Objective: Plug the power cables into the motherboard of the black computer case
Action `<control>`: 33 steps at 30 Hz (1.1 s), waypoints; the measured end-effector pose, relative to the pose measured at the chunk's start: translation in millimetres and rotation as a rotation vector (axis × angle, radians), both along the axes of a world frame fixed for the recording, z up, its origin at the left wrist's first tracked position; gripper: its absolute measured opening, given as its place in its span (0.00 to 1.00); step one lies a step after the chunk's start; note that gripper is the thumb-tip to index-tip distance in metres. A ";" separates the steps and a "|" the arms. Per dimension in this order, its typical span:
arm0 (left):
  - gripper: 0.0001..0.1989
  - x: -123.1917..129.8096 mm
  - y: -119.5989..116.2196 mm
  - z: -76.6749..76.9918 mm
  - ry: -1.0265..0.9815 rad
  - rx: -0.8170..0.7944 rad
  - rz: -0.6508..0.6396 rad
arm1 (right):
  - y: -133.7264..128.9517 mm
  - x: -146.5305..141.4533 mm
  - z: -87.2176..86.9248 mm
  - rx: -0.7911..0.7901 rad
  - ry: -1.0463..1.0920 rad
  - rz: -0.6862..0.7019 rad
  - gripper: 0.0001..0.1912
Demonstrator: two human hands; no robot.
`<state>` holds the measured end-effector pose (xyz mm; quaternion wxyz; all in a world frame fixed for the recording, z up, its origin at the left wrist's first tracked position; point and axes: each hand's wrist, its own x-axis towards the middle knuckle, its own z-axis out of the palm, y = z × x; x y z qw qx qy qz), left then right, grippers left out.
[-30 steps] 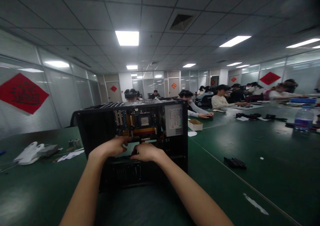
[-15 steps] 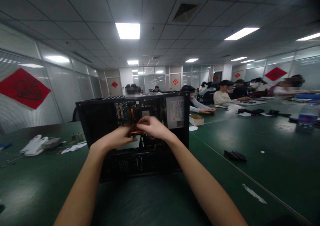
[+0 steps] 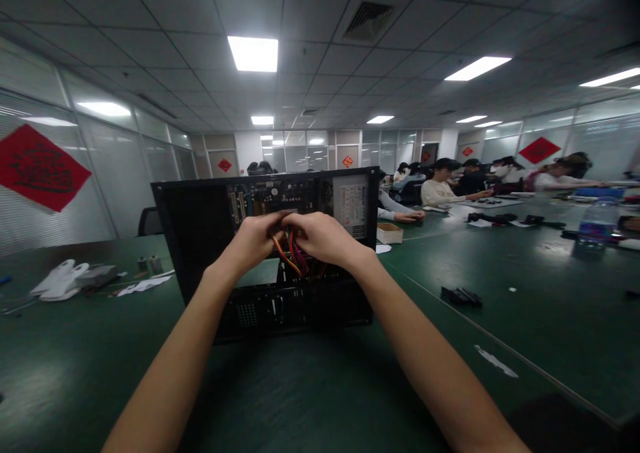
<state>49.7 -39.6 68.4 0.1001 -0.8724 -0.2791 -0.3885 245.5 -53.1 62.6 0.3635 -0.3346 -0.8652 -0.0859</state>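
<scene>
A black computer case (image 3: 195,239) stands on the green table with its side open towards me. Inside it show a motherboard (image 3: 295,193) and, at upper right, a power supply (image 3: 351,206) with a white label. My left hand (image 3: 255,239) and my right hand (image 3: 320,236) meet in front of the motherboard, both with fingers closed. A bundle of red, yellow and purple power cables (image 3: 295,259) hangs between them. The right hand grips the bundle; the left fingers pinch at the yellow and orange wires. The cable ends are hidden behind the fingers.
On the table's left lie a white plastic bag (image 3: 63,279), a grey block (image 3: 97,276) and papers. To the right are a small open box (image 3: 390,233), a black bundle (image 3: 461,297), a white strip (image 3: 495,361) and a water bottle (image 3: 597,223). Other people sit farther back.
Both hands have risen a little and drawn closer together. More of the coloured cables now shows below the fingers. The case appears slightly higher in view.
</scene>
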 end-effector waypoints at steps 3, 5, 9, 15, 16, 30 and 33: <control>0.20 -5.2 -4.0 1.5 0.042 0.042 0.129 | -2.2 -5.4 -2.8 0.147 -0.123 -0.167 0.13; 0.16 -9.4 -6.5 2.0 0.060 0.066 0.261 | -2.4 -9.2 -4.2 0.233 -0.154 -0.191 0.10; 0.12 -18.5 -9.5 3.0 0.034 0.025 0.288 | 2.2 -11.4 -6.7 0.316 -0.138 -0.153 0.06; 0.14 -33.7 -22.8 13.9 0.003 -0.180 0.084 | 17.0 -4.3 -8.2 0.273 -0.056 -0.081 0.06; 0.14 -35.8 -24.9 15.7 -0.009 -0.185 0.082 | 18.4 -2.9 -7.7 0.282 -0.037 -0.069 0.06; 0.06 -22.3 13.8 -13.9 -0.029 0.041 0.135 | 28.3 -27.3 -36.2 0.114 -0.138 -0.334 0.13; 0.08 -20.2 35.9 -33.1 0.049 -0.051 0.155 | 42.0 -26.0 -51.6 0.035 -0.191 -0.422 0.12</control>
